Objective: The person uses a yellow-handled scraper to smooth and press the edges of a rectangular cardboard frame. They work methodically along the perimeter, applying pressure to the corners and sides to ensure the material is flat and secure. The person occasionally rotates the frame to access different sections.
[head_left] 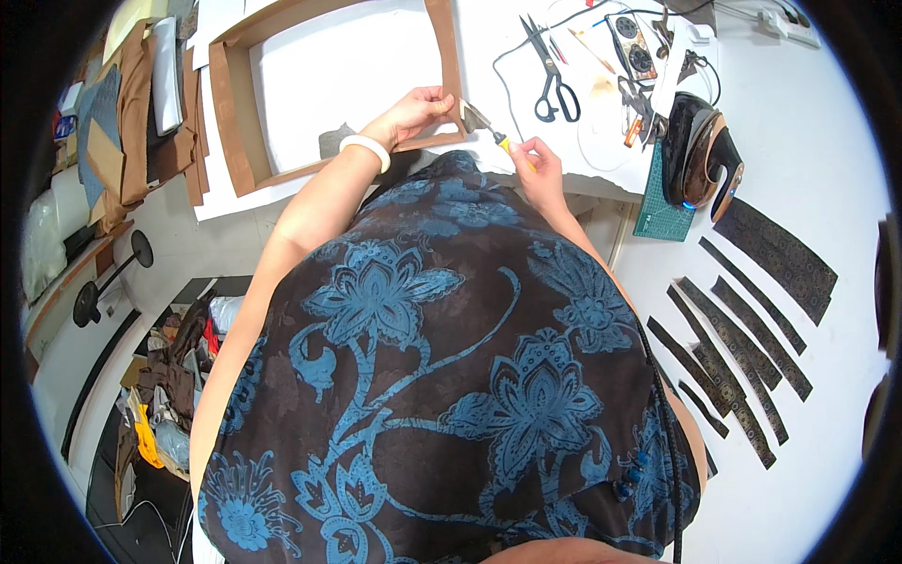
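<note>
A brown rectangular frame (235, 122) of leather-like strips lies on the white table. My left hand (413, 113) pinches its near right corner between the fingers; a white bangle (366, 150) sits on that wrist. My right hand (537, 169) grips a small tool with a yellow handle (507, 144). The tool's flat metal blade (474, 117) touches the frame corner beside my left fingers. A small dark patch (334, 141) lies inside the frame, near its lower edge.
Black scissors (552, 75) lie just beyond my right hand, with small tools and cables behind them. An iron (700, 155) stands by a green cutting mat (658, 211). Several dark patterned strips (742, 348) are spread at the right. Brown material is stacked at the left (132, 113).
</note>
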Available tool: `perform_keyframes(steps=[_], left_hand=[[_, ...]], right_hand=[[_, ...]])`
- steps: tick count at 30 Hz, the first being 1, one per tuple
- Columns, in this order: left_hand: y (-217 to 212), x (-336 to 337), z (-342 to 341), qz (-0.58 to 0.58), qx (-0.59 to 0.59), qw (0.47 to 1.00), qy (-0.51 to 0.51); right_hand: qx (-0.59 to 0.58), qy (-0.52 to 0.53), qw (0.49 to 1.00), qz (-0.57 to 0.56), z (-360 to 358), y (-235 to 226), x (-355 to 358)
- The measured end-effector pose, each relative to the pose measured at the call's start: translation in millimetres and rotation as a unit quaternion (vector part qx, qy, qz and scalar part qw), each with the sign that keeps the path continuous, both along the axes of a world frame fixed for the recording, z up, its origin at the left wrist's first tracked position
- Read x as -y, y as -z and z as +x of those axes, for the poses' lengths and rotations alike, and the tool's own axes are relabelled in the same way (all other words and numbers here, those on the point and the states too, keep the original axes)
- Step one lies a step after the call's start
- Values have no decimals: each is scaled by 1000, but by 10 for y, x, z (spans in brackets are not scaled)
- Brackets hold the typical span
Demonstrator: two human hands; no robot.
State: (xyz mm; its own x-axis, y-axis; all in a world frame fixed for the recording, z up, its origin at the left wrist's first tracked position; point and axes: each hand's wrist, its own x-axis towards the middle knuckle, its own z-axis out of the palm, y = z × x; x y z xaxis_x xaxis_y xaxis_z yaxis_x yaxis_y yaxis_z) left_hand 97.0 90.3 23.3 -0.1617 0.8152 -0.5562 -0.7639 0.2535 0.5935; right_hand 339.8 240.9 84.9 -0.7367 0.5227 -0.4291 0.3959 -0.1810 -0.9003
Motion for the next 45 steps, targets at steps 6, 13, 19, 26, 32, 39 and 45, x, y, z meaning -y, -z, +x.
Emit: perform_keyframes(steps=[6,13,19,26,32,39,45], left_hand=[[7,7,6,-7,-2,1000,2],[-8,-14,-4,6,16,1000,-13],[67,-2,11,4,-9,1000,1],[-169,-25,24,-36,-32,999,0],[-128,-19,31,-23,-27,999,-3],[80,-4,-22,32,13,999,1],[124,6,13,-1,-2,1000,3]], right_hand=[[57,-116,932,337,-150,-501,-137],[100,-261,818,503,-593,-1018,-316],[63,-313,794,517,-566,-1070,-296],[115,-372,763,516,-582,-1261,-257],[111,-346,779,511,-596,-1139,-335],[70,-277,812,509,-661,-964,-396],[100,-289,831,465,-352,-929,-365]])
